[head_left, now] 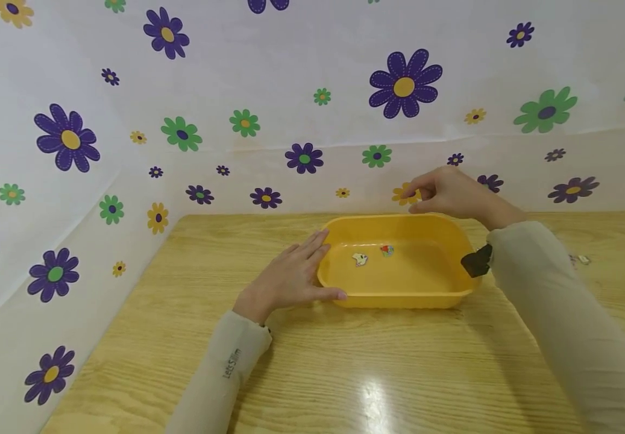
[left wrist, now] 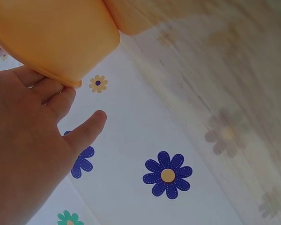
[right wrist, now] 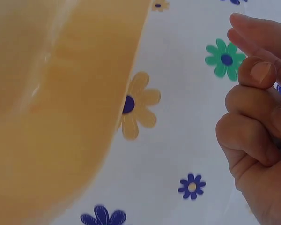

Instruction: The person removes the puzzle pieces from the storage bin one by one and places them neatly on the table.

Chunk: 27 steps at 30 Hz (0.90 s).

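A yellow plastic tub [head_left: 399,301] stands on the wooden table. Inside it lie a small cream animal-shaped piece [head_left: 360,259] and a small red, blue and green piece [head_left: 387,250]. My left hand [head_left: 296,277] rests on the tub's left end, fingers along the rim and thumb by the front edge. In the left wrist view, its fingers touch the rim from outside while the thumb stands away. My right hand [head_left: 448,193] hovers over the back rim, the last three fingers curled in. Its thumb and index finger point forward, and nothing shows between them.
Some tiny pieces [head_left: 582,259] lie on the table [head_left: 312,374] to the right, partly behind the right sleeve [head_left: 551,301]. A white flower-printed sheet [head_left: 285,72] covers the wall at the back and left. The tub sits close to the table's back edge.
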{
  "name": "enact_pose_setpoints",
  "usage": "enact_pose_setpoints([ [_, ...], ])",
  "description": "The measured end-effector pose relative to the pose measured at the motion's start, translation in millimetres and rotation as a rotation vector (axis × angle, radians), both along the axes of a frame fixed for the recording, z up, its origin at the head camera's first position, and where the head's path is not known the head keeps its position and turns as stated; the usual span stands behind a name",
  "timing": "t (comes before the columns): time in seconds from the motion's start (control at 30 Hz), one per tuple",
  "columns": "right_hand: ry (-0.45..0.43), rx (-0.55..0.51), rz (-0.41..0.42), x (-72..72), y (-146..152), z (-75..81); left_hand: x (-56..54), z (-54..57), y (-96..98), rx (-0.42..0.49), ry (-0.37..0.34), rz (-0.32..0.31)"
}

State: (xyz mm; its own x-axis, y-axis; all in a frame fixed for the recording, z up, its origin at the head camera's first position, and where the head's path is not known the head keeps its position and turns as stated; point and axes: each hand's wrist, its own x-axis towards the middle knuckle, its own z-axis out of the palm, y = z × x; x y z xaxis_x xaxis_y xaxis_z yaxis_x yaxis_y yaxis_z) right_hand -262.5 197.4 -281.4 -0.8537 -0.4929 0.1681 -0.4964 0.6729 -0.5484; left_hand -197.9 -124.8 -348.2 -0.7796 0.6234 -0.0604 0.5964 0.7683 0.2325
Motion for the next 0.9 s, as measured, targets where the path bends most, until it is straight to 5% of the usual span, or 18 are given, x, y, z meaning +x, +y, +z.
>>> enact_pose_setpoints([
  [0.6, -0.127, -0.07, 0.248, -7.3, -48, -31.2, -0.1, -1.4, -0.8, -0.009, -0.01, 0.0],
  [0.9, -0.195, -0.046, 0.292, -15.0, -58, -47.5, -2.4, -2.2, -0.9, -0.01, 0.014, -0.013],
])
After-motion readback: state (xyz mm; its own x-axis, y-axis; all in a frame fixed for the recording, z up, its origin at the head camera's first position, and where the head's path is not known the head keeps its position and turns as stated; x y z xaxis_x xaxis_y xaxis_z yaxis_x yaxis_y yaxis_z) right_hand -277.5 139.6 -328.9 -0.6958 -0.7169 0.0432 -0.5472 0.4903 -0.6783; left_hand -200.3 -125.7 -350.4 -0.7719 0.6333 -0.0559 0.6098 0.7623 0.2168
